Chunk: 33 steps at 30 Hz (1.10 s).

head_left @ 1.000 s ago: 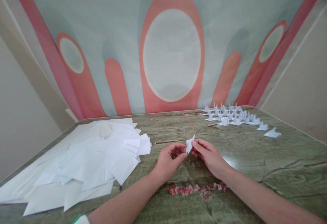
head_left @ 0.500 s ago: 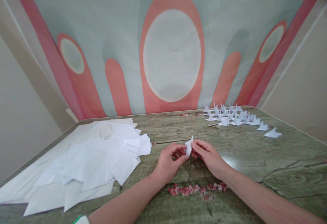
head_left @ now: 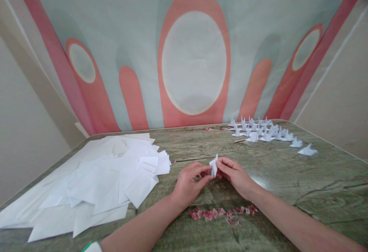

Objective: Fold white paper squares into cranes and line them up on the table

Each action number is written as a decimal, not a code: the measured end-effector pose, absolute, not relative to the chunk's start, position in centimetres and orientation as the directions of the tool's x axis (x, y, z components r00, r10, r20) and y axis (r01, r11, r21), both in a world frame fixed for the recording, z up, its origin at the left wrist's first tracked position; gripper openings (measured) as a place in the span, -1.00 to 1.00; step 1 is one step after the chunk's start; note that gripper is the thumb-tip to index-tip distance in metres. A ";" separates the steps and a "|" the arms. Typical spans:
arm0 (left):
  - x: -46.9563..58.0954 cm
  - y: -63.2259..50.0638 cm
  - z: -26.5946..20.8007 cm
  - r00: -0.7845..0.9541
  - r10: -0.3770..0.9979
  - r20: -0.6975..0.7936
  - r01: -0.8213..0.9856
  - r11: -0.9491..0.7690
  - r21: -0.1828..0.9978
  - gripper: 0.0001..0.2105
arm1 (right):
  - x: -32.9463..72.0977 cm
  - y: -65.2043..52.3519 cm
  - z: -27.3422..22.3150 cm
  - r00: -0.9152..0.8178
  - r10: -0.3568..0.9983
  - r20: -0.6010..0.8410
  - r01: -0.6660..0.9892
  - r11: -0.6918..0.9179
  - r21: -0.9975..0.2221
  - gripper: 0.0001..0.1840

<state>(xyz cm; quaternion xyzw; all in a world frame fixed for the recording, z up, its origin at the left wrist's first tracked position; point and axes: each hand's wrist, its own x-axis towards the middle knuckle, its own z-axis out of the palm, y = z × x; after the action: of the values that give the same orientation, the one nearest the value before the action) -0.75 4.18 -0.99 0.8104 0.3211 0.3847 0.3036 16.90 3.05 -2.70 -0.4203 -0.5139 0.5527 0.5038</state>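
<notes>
Above the middle of the counter [head_left: 184,144], between both hands: one small folded paper [head_left: 214,167], white, with a narrow point standing upward. Pinched at its right side by thumb and fingertip of the right hand [head_left: 237,177]; grip closed. Held at its left edge by thumb and fingertips of the left hand [head_left: 188,183]; grip closed on it too, as far as visible. Noted toward the far right corner: close rows of paper birds [head_left: 266,136], points up, judged complete. Noted nearer the right edge: one lone bird [head_left: 308,150], just apart from the rows. Noted along the left edge: overlapping loose sheets [head_left: 100,179], apparently unfolded, hence judged undone. Judged well advanced, by its pointed shape, in the case of the held piece; cannot confirm completion of finer folds, partly hidden by fingers.
</notes>
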 end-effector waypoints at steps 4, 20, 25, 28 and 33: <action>-0.7 4.0 -0.9 0.492 0.753 0.437 0.297 -0.617 0.729 -0.83 | 16.9 3.1 -2.8 -0.140 0.988 0.060 -0.139 0.041 -0.990 -0.69; -0.3 4.2 -1.6 0.377 0.869 0.320 0.378 -0.459 0.804 -0.95 | 16.6 2.7 -2.3 -0.148 0.974 0.172 0.139 0.193 -0.971 -0.65; -0.3 4.4 -1.8 0.366 0.886 0.286 0.371 -0.421 0.828 -0.95 | 16.5 2.6 -2.6 -0.162 0.968 0.190 0.200 0.221 -0.955 -0.68; -0.3 4.4 -1.4 0.364 0.876 0.318 0.368 -0.448 0.815 -0.96 | 16.6 2.6 -2.6 -0.146 0.965 0.219 0.257 0.250 -0.933 -0.70; -0.4 4.1 -0.7 0.383 0.836 0.392 0.360 -0.526 0.771 -0.95 | 16.7 2.7 -2.5 -0.151 0.965 0.215 0.286 0.251 -0.925 -0.70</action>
<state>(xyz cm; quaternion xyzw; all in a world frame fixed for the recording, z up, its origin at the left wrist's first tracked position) -0.41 4.08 -0.70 0.7764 0.3853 0.4004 0.2976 16.66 2.65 -2.54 -0.4774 -0.6551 0.3826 0.4432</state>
